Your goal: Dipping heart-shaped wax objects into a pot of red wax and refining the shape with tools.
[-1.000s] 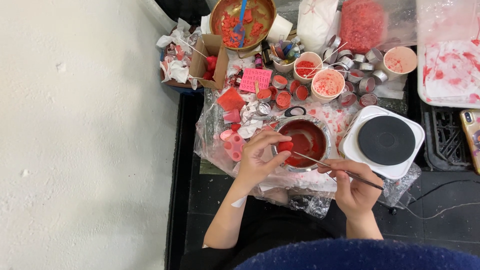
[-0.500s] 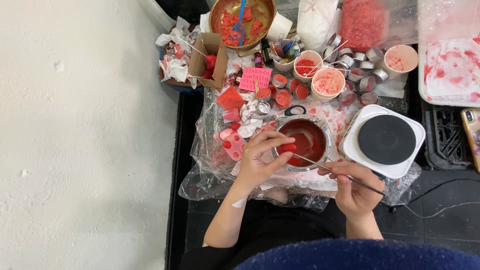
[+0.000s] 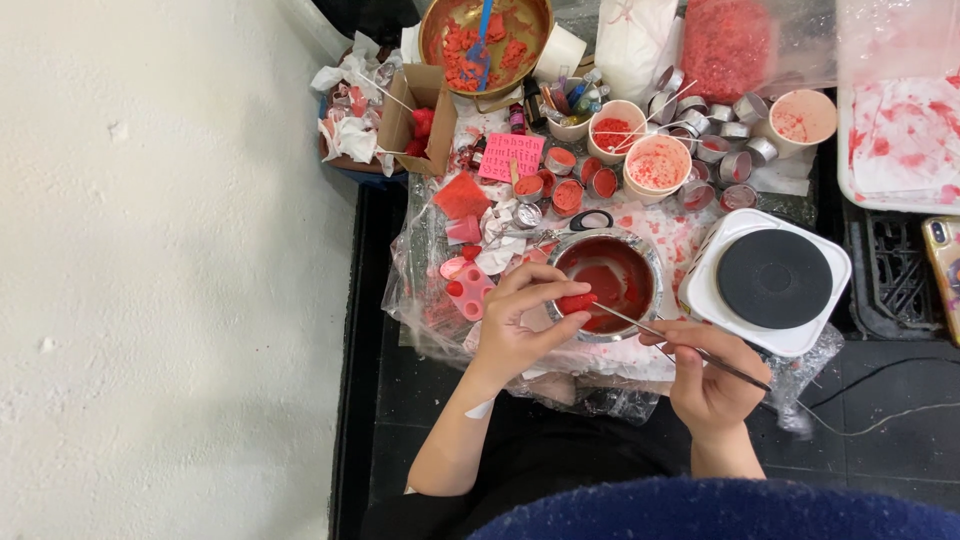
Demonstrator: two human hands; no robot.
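Low centre, I see my right hand (image 3: 712, 385) pinching a thin metal pick (image 3: 690, 349), my left hand (image 3: 520, 325) clamped on a small red piece (image 3: 577, 302) over the steel bowl (image 3: 610, 280) of red wax. Beyond, several little tins (image 3: 567, 196) already look filled; others by the hotplate (image 3: 773, 279) look empty.

Open brown cardboard box (image 3: 418, 112), top-left

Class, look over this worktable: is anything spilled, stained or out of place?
Yes. Red splashes stain the white paper in the tray at top right, and red drips mark the plastic sheet beside the metal bowl. Crumpled tissues lie heaped at the left edge.
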